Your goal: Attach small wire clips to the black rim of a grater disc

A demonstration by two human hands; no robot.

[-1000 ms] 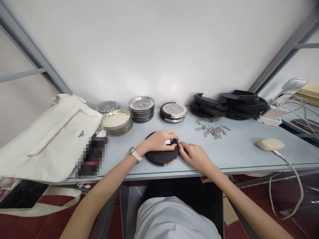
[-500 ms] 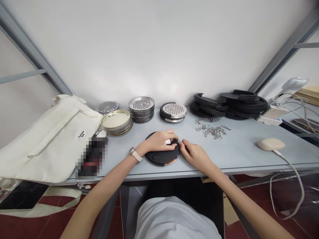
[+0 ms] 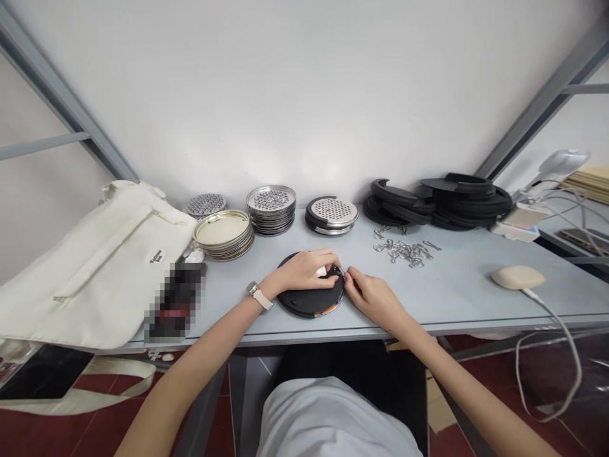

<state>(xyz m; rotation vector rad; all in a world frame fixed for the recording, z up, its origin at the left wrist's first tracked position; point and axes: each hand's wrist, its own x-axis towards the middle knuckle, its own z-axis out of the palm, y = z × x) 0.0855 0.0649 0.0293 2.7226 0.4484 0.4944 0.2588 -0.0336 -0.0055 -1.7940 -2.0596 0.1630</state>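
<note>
Two bare hands meet over one black disc (image 3: 309, 302), flat on the desk (image 3: 466, 282). Left hand (image 3: 308, 270) lies across its top, fingers bent, thumb and forefinger apart with a gap between. Right hand (image 3: 373, 295) has thumb and forefinger together at the disc's right rim, clamped on a small silvery piece (image 3: 340, 271); piece too small to make out fully. Disc is under the left fingers, just left of the right fingers; its near right edge, closer to the wearer than the fingers, shows a strip of orange and silver.

Watch (image 3: 259, 295) on the left wrist, left of the fingers. Straight beyond the fingers: short stack with a perforated metal disc (image 3: 333, 209) on top, partly rimmed in black. Right of and beyond the fingers: loose heap of metal clips (image 3: 406, 252), then two piles of black curved pieces (image 3: 399, 206) further off. Left of and beyond: stack of grater discs (image 3: 271, 219), stack of pale gold lids (image 3: 223, 244). Far left of the fingers: cream bag (image 3: 95, 273), blurred-out dark item (image 3: 174, 304) beside it. Far right: rounded beige device (image 3: 517, 277) with a white cable (image 3: 564, 317) hanging past the desk edge.
</note>
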